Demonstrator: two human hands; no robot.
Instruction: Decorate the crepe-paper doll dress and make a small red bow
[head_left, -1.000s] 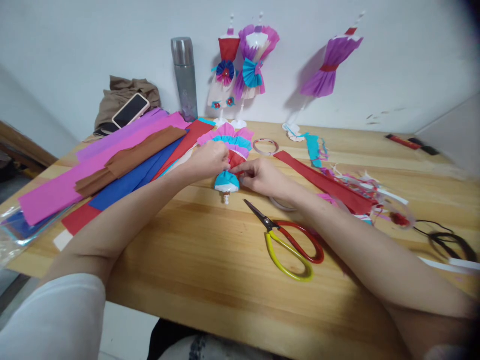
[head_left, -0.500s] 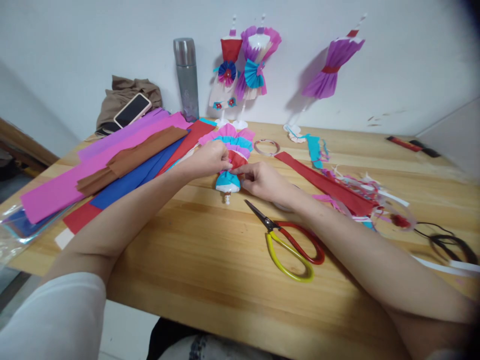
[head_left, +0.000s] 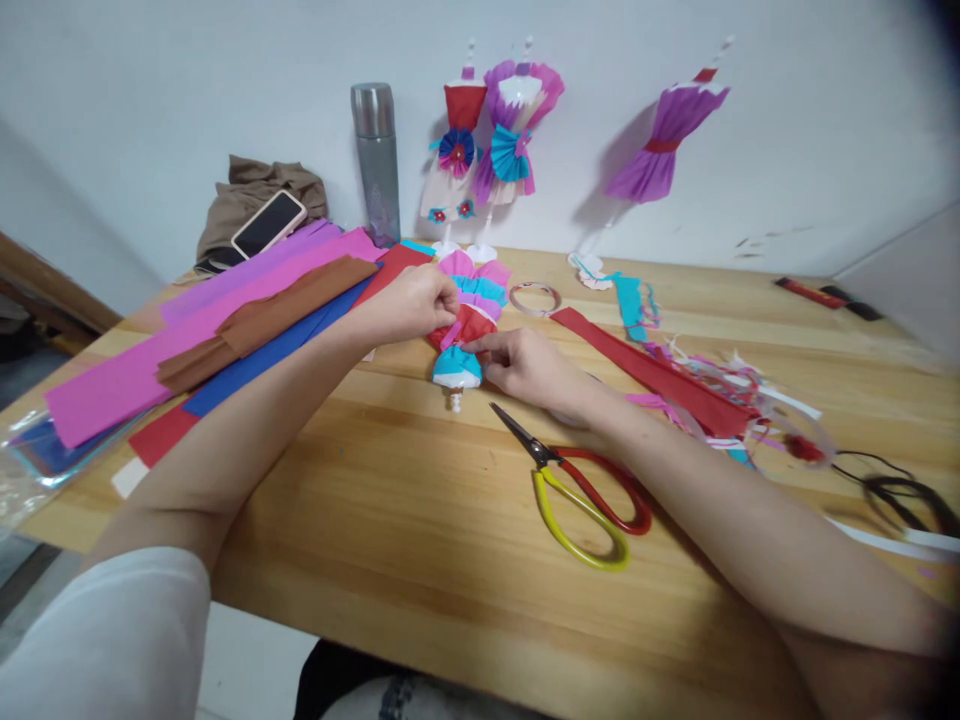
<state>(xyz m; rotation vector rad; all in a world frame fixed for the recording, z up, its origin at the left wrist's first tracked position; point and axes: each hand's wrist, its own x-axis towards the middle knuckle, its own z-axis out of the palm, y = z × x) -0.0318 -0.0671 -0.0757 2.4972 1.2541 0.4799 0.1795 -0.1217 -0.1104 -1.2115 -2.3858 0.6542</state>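
Observation:
A small dress form [head_left: 458,367] lies on the table with its knobbed neck toward me. It wears a ruffled crepe-paper dress in blue, red, purple and pink. My left hand [head_left: 420,302] is closed at the dress's left side, pinching a narrow pink strip [head_left: 452,336] that runs down to the waist. From the right, my right hand [head_left: 525,365] holds the form, its index fingertip pressing at the waist where the strip meets the blue bodice. Its thumb is close beside the bodice, the other fingers curled. Scissors [head_left: 551,460] with red and yellow handles lie just below my right hand.
Stacked crepe-paper sheets [head_left: 187,340], a phone [head_left: 268,225] and brown cloth occupy the left. A flask [head_left: 377,165] and dressed forms [head_left: 667,150] stand along the wall. Right lie a tape roll [head_left: 535,298], a red strip [head_left: 652,370], scraps and a black cord [head_left: 911,495].
My left hand has drawn slightly up and left from the waist, and the pink strip now shows stretched below it. My right hand stays at the waist. The view has shifted slightly.

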